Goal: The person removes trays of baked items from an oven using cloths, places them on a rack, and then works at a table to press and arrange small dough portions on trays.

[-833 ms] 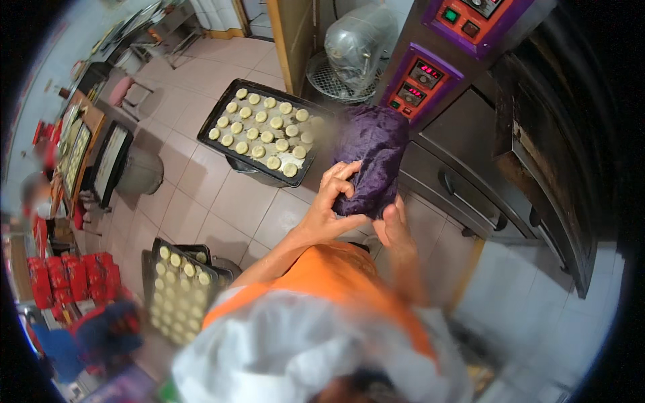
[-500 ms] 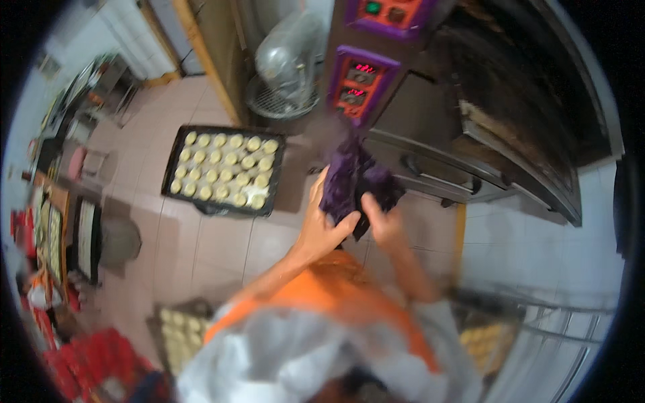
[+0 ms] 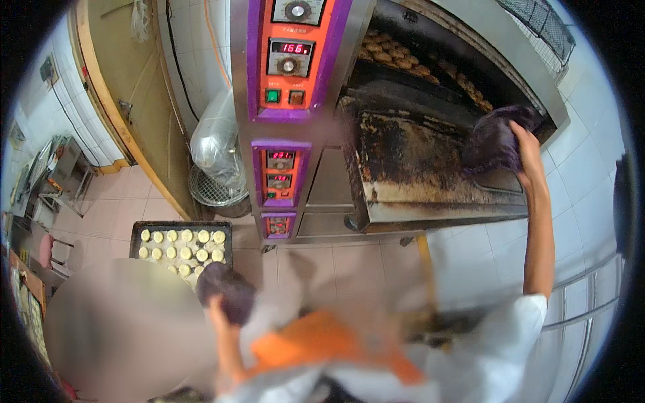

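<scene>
My right hand (image 3: 529, 151) grips a dark purple cloth (image 3: 496, 142) over the right part of the lowered oven door (image 3: 416, 158). That arm is stretched far out to the right. Low on the left, my left hand (image 3: 222, 316) holds another dark purple cloth (image 3: 227, 290), in front of a tray of pale dough rounds. Inside the open oven (image 3: 463, 30) sit browned pastries (image 3: 396, 55) on dark trays. Both hands' fingers are partly hidden by the cloths.
Orange control panels with purple frames (image 3: 289, 121) run down the oven's left side. A dark tray (image 3: 136, 236) with pale dough rounds stands low at the left. Behind it are a plastic-covered machine (image 3: 216, 144) and a wooden door (image 3: 124, 80). A large blurred patch covers the lower left.
My hands have moved apart, each with a purple cloth; they were together before. The right one has swung out to the oven door, the left down and left. The view has shifted toward the oven.
</scene>
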`<state>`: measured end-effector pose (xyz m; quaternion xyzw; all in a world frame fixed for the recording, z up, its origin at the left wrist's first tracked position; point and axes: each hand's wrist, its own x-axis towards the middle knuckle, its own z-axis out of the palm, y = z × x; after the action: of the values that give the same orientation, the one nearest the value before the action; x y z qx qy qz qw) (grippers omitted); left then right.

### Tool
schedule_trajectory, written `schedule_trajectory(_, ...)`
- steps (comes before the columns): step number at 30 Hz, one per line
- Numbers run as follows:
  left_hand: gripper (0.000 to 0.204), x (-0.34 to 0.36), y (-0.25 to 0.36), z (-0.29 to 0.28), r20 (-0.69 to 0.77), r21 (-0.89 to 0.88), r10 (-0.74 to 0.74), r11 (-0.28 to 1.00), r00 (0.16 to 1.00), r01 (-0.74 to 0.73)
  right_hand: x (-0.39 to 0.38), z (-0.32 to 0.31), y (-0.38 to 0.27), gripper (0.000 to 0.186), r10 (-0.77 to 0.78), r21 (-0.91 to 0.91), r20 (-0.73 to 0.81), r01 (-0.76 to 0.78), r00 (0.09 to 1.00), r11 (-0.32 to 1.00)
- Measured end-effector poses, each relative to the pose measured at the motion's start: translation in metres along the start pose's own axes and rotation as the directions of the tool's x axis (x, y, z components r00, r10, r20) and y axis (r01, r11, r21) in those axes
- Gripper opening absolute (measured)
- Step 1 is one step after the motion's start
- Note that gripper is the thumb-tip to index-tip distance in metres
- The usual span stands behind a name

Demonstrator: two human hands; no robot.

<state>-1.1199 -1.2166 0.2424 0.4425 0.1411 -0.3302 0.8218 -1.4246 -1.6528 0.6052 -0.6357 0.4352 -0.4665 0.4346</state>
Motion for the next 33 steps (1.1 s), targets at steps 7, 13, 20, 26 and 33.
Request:
schedule_trajectory(7,0.046,-0.013,-0.035,0.021,-0.135,-0.090,-0.042,0.995,0.990,0.030,0.201,0.105,0.054,0.051,0.098,-0.160,-0.042,-0.104,0.994,0.982)
schedule_trajectory(13,0.046,-0.023,-0.050,0.013,-0.207,-0.127,-0.064,0.991,0.976,0.038,0.224,0.166,0.068,0.051,-0.131,-0.786,0.092,0.152,0.987,0.598)
schedule_trajectory(20,0.047,-0.022,-0.041,0.003,-0.117,-0.116,-0.082,0.991,0.990,0.068,0.150,0.133,0.059,0.051,-0.159,-0.815,0.090,0.165,0.983,0.556)
schedule_trajectory(26,0.048,-0.018,-0.022,0.012,-0.001,-0.025,-0.141,0.990,0.990,0.141,0.028,0.032,0.052,0.051,-0.223,-0.878,0.200,0.275,0.954,0.393)
schedule_trajectory(33,0.048,-0.020,-0.003,-0.011,0.140,0.110,-0.259,0.963,0.956,0.245,-0.101,-0.087,0.054,0.050,-0.377,-0.907,-0.039,0.126,0.925,0.403)
